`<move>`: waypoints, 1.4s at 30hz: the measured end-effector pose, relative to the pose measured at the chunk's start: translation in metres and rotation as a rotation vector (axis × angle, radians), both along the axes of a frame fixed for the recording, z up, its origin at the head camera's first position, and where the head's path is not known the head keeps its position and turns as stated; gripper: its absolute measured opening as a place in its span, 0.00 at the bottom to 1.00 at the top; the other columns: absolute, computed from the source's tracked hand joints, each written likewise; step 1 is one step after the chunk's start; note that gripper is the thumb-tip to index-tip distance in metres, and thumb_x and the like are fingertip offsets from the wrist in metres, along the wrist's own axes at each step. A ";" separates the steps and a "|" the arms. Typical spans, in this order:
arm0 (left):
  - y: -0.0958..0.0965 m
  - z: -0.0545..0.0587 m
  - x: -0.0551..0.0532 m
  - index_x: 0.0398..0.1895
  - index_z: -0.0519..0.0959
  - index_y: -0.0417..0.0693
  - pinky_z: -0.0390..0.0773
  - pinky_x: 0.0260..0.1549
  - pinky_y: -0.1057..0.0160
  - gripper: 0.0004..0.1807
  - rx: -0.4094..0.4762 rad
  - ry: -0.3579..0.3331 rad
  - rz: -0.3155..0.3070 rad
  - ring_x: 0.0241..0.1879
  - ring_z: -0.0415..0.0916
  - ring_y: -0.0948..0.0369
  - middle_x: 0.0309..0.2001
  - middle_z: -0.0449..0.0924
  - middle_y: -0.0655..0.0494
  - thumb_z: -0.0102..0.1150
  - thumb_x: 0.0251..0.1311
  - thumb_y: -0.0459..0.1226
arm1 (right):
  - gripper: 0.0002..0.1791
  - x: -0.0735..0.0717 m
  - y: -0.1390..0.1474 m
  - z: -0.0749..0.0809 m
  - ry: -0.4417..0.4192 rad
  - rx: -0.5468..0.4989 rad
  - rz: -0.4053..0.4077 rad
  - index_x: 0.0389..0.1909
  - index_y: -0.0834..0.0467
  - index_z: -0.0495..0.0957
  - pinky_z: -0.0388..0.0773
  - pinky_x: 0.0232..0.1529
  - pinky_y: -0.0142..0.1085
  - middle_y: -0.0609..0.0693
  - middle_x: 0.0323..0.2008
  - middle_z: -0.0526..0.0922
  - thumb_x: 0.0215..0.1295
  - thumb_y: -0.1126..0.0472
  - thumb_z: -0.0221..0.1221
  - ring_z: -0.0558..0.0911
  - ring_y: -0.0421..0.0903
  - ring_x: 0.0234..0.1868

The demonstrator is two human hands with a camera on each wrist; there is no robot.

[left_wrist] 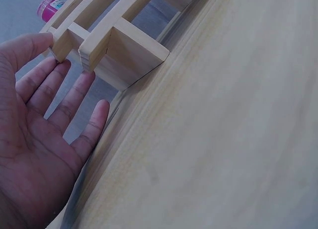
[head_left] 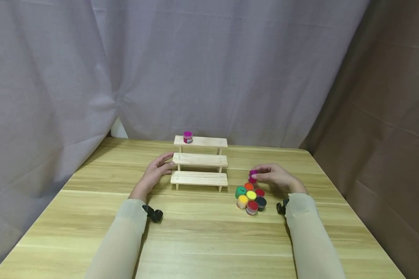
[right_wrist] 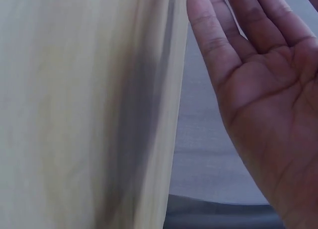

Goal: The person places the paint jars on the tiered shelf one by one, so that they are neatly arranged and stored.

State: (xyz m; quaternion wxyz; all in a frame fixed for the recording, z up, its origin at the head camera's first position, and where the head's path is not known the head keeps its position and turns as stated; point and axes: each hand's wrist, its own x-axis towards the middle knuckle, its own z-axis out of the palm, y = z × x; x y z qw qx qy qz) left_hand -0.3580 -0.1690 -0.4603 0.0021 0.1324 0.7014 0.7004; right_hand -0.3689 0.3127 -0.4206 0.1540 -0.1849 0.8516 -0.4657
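My right hand (head_left: pixel 274 175) pinches a small purple paint jar (head_left: pixel 253 176) between thumb and fingers, just behind a cluster of jars. In the right wrist view only the palm and part of the fingers show, and the jar is out of sight. My left hand (head_left: pixel 155 174) is at the left end of a three-step wooden display stand (head_left: pixel 199 159). Its fingers (left_wrist: pixel 69 102) are spread and nearly straight, with fingertips right at the ends of the steps in the left wrist view. Another purple jar (head_left: pixel 187 137) stands on the top step, toward its left end.
In the cluster right of the stand are an orange jar (head_left: pixel 249 186), a green jar (head_left: pixel 240 192), a yellow jar (head_left: pixel 251 195), an amber jar (head_left: pixel 242 201), a black jar (head_left: pixel 261 203) and red jars (head_left: pixel 252 207). Grey curtains (head_left: pixel 209 69) hang behind the wooden table (head_left: pixel 202 240).
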 end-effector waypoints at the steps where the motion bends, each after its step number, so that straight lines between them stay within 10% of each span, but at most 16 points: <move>1: 0.000 0.000 0.000 0.74 0.66 0.47 0.76 0.61 0.48 0.32 -0.002 0.002 0.001 0.66 0.69 0.48 0.74 0.64 0.51 0.61 0.70 0.43 | 0.22 0.000 -0.001 0.001 0.015 0.004 0.001 0.57 0.59 0.81 0.72 0.65 0.50 0.54 0.50 0.86 0.67 0.52 0.66 0.83 0.51 0.54; 42: -0.002 -0.002 0.002 0.74 0.66 0.51 0.76 0.61 0.48 0.31 -0.024 -0.001 -0.003 0.64 0.71 0.46 0.75 0.62 0.47 0.60 0.71 0.44 | 0.23 -0.027 -0.064 0.043 0.111 0.008 0.078 0.56 0.56 0.82 0.73 0.64 0.53 0.51 0.47 0.87 0.65 0.47 0.67 0.83 0.49 0.53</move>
